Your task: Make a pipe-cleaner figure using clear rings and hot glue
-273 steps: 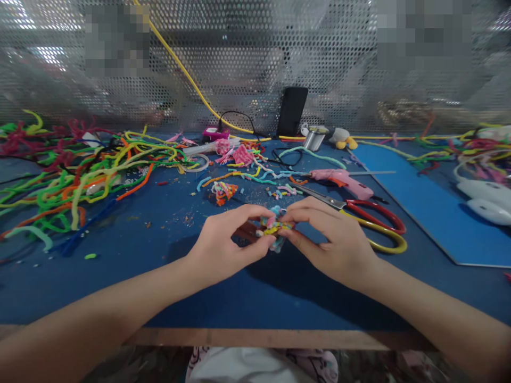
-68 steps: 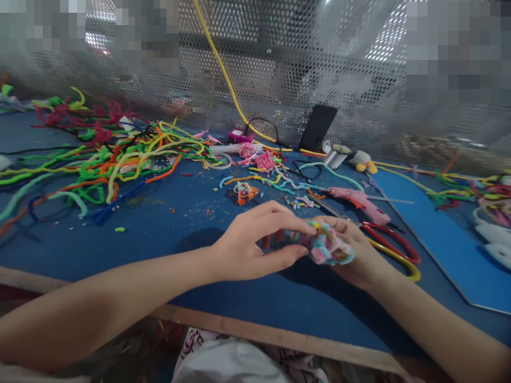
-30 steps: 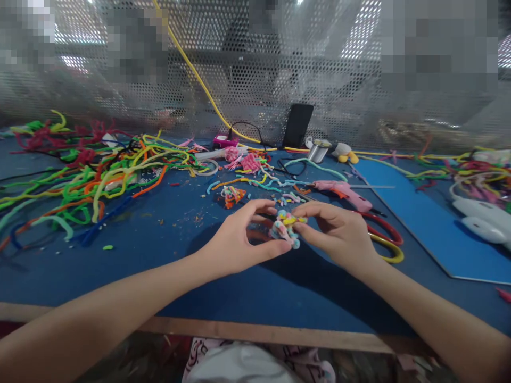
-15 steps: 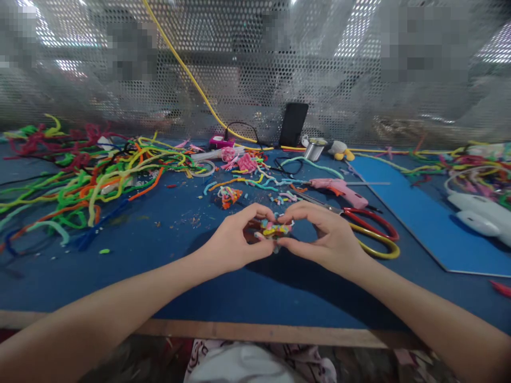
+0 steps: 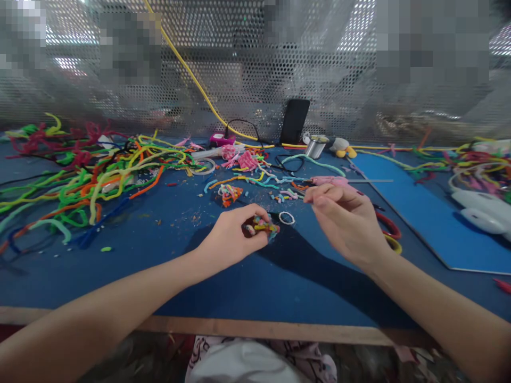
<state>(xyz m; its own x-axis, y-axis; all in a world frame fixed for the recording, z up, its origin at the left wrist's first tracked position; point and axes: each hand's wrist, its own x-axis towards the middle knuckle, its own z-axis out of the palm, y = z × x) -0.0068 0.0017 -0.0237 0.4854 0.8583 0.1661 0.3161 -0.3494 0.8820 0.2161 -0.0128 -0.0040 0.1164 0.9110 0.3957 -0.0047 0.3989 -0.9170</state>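
Note:
My left hand point(image 5: 229, 234) is closed on a small multicoloured fuzzy piece point(image 5: 263, 227), which looks made of pipe cleaners in yellow, blue and pink. A white beaded-looking ring point(image 5: 286, 217) lies on the table just right of that piece. My right hand point(image 5: 345, 218) is raised, with its fingertips pressed together. Whether anything sits between them I cannot make out. Behind the right hand lies a pink glue gun point(image 5: 329, 181), partly covered. Scissors point(image 5: 389, 223) with red and yellow handles are mostly hidden by this hand.
A tangle of coloured pipe cleaners point(image 5: 120, 175) spreads over the left. Another multicoloured fuzzy piece point(image 5: 230, 195) and cut bits point(image 5: 287, 196) lie ahead. A phone point(image 5: 294, 121) leans at the back beside a wire spool point(image 5: 316, 147). A blue board point(image 5: 427, 213) is at right.
My right hand has let go of the multicoloured piece and moved right and up, over the scissors. My left hand keeps the piece, slightly further left. The white ring now shows on the table.

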